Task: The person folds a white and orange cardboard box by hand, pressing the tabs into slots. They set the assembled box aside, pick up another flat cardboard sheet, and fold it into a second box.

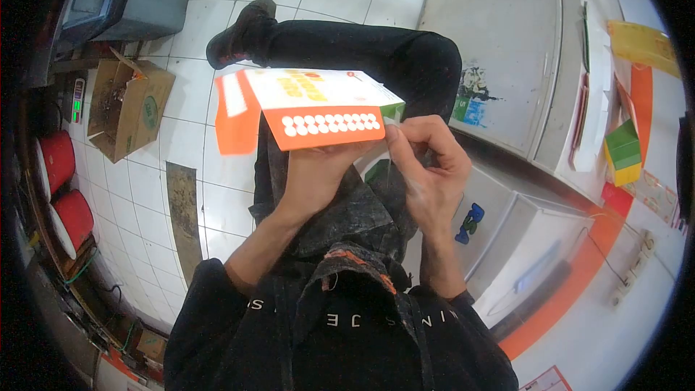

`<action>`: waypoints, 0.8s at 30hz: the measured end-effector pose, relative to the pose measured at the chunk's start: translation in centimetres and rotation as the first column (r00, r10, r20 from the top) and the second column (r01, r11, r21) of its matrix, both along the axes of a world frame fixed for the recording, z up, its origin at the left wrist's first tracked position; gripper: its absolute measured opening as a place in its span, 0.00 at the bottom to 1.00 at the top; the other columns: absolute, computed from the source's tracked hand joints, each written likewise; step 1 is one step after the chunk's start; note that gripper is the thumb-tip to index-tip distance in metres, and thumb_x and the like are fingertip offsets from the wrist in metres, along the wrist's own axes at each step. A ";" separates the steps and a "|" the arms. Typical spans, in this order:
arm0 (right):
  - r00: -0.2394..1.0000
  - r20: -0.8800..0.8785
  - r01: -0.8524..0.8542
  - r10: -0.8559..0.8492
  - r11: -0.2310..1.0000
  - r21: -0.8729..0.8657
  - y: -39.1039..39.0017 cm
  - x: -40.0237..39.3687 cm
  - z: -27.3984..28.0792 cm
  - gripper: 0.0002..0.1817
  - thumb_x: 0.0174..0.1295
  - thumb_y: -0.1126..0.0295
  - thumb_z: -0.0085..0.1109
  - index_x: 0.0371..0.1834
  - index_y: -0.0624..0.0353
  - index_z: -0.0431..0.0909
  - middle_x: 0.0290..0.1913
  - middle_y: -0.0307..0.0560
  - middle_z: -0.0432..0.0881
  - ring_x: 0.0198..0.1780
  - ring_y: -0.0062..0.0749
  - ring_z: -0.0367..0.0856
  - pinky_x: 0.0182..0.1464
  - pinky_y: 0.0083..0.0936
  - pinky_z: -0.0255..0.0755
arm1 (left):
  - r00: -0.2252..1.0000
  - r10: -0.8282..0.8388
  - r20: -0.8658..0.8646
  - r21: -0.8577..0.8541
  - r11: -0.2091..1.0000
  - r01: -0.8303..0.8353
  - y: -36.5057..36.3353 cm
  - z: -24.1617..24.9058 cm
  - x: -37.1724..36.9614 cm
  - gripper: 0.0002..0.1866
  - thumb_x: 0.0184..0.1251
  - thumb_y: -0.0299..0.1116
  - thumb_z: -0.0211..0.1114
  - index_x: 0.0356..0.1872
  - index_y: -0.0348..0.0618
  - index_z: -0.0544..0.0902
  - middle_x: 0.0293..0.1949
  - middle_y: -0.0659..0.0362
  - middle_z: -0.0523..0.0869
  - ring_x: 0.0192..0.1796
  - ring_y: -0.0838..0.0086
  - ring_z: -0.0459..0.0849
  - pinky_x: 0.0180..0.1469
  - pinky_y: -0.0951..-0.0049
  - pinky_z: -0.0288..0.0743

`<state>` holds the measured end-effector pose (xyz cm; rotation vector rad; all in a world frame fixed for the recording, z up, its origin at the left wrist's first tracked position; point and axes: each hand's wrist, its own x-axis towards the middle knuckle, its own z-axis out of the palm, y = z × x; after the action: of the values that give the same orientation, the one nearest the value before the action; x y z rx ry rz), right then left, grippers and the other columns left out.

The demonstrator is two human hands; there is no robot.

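An orange and white printed cardboard box is held up above my lap, one flap hanging loose at its left end. Rows of white dots run along its orange side panel. My left hand grips the box from below, and its fingers are mostly hidden behind the orange panel. At the box's right end, my right hand is closed in a pinch, thumb and fingertips at the corner beside a green and white flap. Something whitish and see-through hangs just under that corner; I cannot make out what it is.
My bent leg lies across the white tiled floor. An open brown carton and a grey bin stand to the left, near red round containers. A white cabinet and a smaller white unit are on the right.
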<state>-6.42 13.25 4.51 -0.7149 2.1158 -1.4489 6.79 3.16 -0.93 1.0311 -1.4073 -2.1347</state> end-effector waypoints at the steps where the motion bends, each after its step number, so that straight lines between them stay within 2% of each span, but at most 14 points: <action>1: 1.000 0.000 0.000 0.000 1.000 0.000 -0.1 -0.2 0.1 0.03 0.68 0.76 0.73 0.41 0.64 0.90 0.40 0.40 0.88 0.42 0.19 0.80 0.44 0.19 0.71 | 0.999 -0.024 0.034 -0.095 0.995 0.027 0.1 -0.3 0.3 0.19 0.75 0.30 0.74 0.62 0.34 0.85 0.55 0.58 0.90 0.57 0.75 0.88 0.60 0.70 0.81; 4: 0.997 0.000 -0.078 0.078 0.997 -0.015 -0.3 -0.8 0.5 0.04 0.69 0.76 0.72 0.44 0.64 0.91 0.41 0.39 0.89 0.42 0.18 0.81 0.45 0.19 0.72 | 1.000 -0.028 0.005 0.005 1.000 0.028 0.0 0.0 0.0 0.17 0.77 0.29 0.73 0.61 0.33 0.86 0.56 0.57 0.90 0.57 0.76 0.88 0.60 0.72 0.81; 6: 0.977 0.214 0.012 -0.010 1.000 -0.011 -0.1 -0.8 0.0 0.06 0.71 0.75 0.72 0.47 0.64 0.92 0.40 0.37 0.89 0.41 0.17 0.80 0.45 0.18 0.72 | 0.997 -0.016 -0.081 0.090 0.996 0.024 -0.1 0.4 -0.7 0.17 0.77 0.28 0.72 0.61 0.33 0.86 0.57 0.57 0.90 0.57 0.76 0.88 0.60 0.73 0.82; 7: 0.977 0.214 0.010 -0.007 1.000 -0.011 -0.2 -0.8 -0.2 0.06 0.71 0.75 0.72 0.47 0.64 0.92 0.40 0.37 0.89 0.41 0.17 0.80 0.45 0.18 0.72 | 0.986 0.000 -0.165 0.178 0.984 0.030 -0.2 0.4 -1.0 0.16 0.78 0.27 0.72 0.61 0.32 0.86 0.57 0.57 0.90 0.58 0.76 0.88 0.60 0.73 0.82; 11: 0.974 0.209 0.092 -0.092 0.996 0.009 -0.4 -0.7 -1.2 0.06 0.69 0.73 0.75 0.45 0.63 0.90 0.39 0.34 0.89 0.40 0.16 0.79 0.46 0.17 0.72 | 0.965 0.041 -0.260 0.152 0.988 -0.001 0.2 0.2 -1.1 0.18 0.77 0.26 0.72 0.63 0.33 0.85 0.59 0.57 0.90 0.59 0.76 0.88 0.61 0.73 0.82; 12: 0.974 0.203 0.102 -0.103 0.995 0.016 -0.3 -0.7 -1.6 0.07 0.68 0.72 0.76 0.44 0.63 0.89 0.38 0.33 0.88 0.40 0.16 0.78 0.47 0.18 0.72 | 0.993 -0.061 -0.105 0.002 0.998 0.062 0.3 -0.3 -0.3 0.19 0.76 0.27 0.73 0.64 0.36 0.85 0.58 0.56 0.90 0.60 0.74 0.88 0.62 0.71 0.83; 13: 0.973 0.205 0.101 -0.102 0.995 0.017 -0.2 -0.7 -1.8 0.07 0.68 0.72 0.76 0.44 0.63 0.89 0.38 0.33 0.88 0.40 0.16 0.78 0.47 0.18 0.72 | 0.993 -0.061 -0.103 0.003 0.998 0.061 0.5 -0.6 0.0 0.19 0.76 0.27 0.73 0.64 0.36 0.85 0.58 0.56 0.90 0.60 0.74 0.88 0.62 0.71 0.83; 15: 0.983 0.152 0.100 -0.104 0.994 0.036 0.0 -0.8 -2.3 0.09 0.67 0.71 0.77 0.45 0.61 0.88 0.41 0.34 0.88 0.42 0.18 0.77 0.49 0.21 0.72 | 0.990 -0.134 -0.035 -0.155 0.980 0.127 1.0 -1.3 0.5 0.19 0.75 0.29 0.74 0.63 0.37 0.85 0.57 0.56 0.90 0.59 0.71 0.89 0.61 0.69 0.84; 16: 0.983 0.151 0.099 -0.104 0.994 0.037 0.2 -0.8 -2.9 0.09 0.67 0.71 0.77 0.45 0.61 0.88 0.41 0.34 0.88 0.42 0.18 0.77 0.49 0.21 0.72 | 0.979 -0.192 0.062 -0.375 0.905 0.201 0.7 -1.8 0.4 0.19 0.75 0.30 0.75 0.63 0.37 0.85 0.56 0.56 0.90 0.58 0.70 0.89 0.57 0.69 0.84; 17: 0.986 0.148 0.079 -0.083 0.996 0.035 0.5 -0.8 -3.8 0.13 0.67 0.71 0.77 0.51 0.60 0.87 0.47 0.37 0.88 0.46 0.21 0.79 0.52 0.24 0.74 | 0.980 -0.192 0.060 -0.375 0.905 0.200 0.7 -1.9 0.3 0.19 0.75 0.30 0.75 0.63 0.37 0.85 0.56 0.56 0.90 0.58 0.70 0.89 0.57 0.69 0.84; 19: 0.988 0.145 0.055 -0.060 0.998 0.032 0.6 -0.7 -4.1 0.17 0.66 0.70 0.78 0.56 0.60 0.85 0.52 0.40 0.87 0.50 0.24 0.81 0.55 0.27 0.75 | 0.996 -0.052 0.073 -0.219 0.973 0.067 -0.1 -0.8 -0.6 0.18 0.76 0.30 0.74 0.62 0.35 0.85 0.55 0.55 0.90 0.56 0.71 0.90 0.54 0.68 0.84; 21: 0.996 0.013 -0.092 0.092 0.994 0.054 0.5 0.0 -3.8 0.31 0.65 0.70 0.79 0.70 0.58 0.77 0.63 0.45 0.83 0.61 0.31 0.83 0.65 0.35 0.76 | 0.983 0.106 -0.149 0.153 0.985 -0.083 -1.5 -0.5 -2.3 0.16 0.78 0.29 0.71 0.61 0.31 0.84 0.54 0.53 0.91 0.51 0.74 0.90 0.52 0.69 0.85; 22: 0.983 0.087 -0.164 0.162 0.986 0.022 0.6 0.3 -3.7 0.41 0.63 0.71 0.80 0.78 0.56 0.69 0.68 0.48 0.80 0.68 0.39 0.83 0.70 0.41 0.77 | 0.972 0.140 -0.187 0.238 0.967 -0.093 -2.0 0.1 -2.9 0.17 0.79 0.29 0.71 0.62 0.31 0.84 0.54 0.53 0.92 0.50 0.75 0.90 0.52 0.71 0.84; 24: 0.979 0.160 -0.131 0.123 0.990 0.042 0.5 0.8 -3.4 0.42 0.63 0.72 0.80 0.79 0.57 0.68 0.68 0.49 0.80 0.68 0.40 0.83 0.69 0.41 0.78 | 0.965 0.107 -0.240 0.326 0.945 -0.024 -2.6 0.5 -3.2 0.19 0.80 0.30 0.70 0.65 0.33 0.81 0.54 0.55 0.91 0.52 0.76 0.89 0.54 0.74 0.82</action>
<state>-5.57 13.75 1.11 -0.6803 1.9447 -1.3317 3.60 0.52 -0.48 0.8561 -0.9133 -2.3962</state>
